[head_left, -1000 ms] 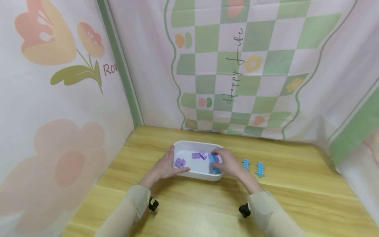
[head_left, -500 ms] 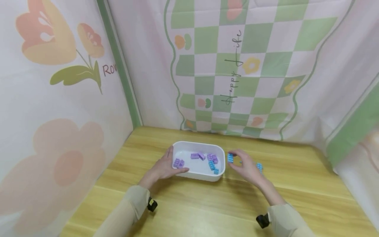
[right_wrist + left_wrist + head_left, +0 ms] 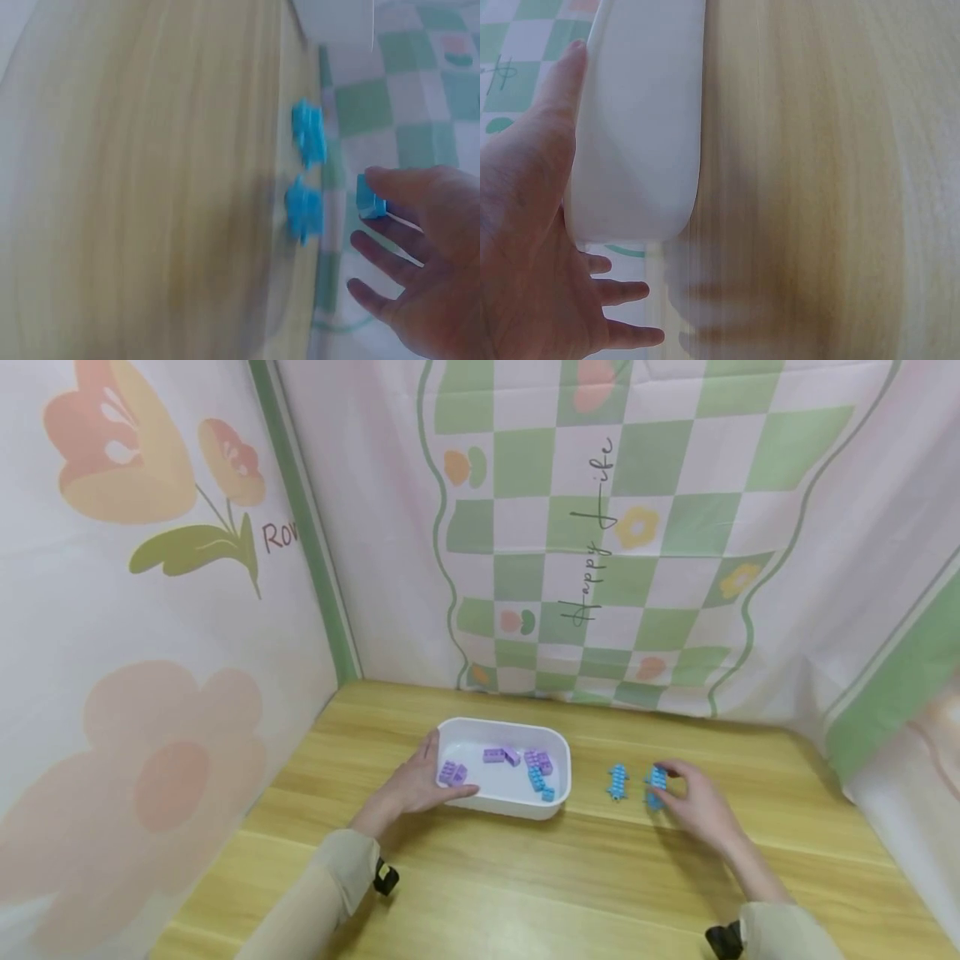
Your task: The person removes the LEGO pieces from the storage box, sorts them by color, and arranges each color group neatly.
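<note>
A white plastic bin (image 3: 501, 807) stands on the table. My left hand (image 3: 411, 783) rests against its left end, thumb along the front rim and fingers spread, as the left wrist view also shows. Inside lie several purple building bricks (image 3: 493, 755) and two blue bricks (image 3: 536, 778). Between thumb and fingers my right hand (image 3: 703, 806) pinches a small blue building brick (image 3: 370, 198), to the right of the bin. In the head view, the hand is over the right one of two blue spiky pieces (image 3: 304, 211); the other spiky piece (image 3: 617, 782) lies to its left.
The wooden table (image 3: 480, 877) meets a curtain (image 3: 592, 568) with a checkered print at the back. A flower-printed curtain (image 3: 210, 735) borders it on the left. The bin stands between my left hand and the blue spiky pieces.
The right hand has gone from inside the bin's right end to the right, over the spiky pieces, carrying a blue building brick. Two blue bricks in the bin are now uncovered. The left hand stays put.
</note>
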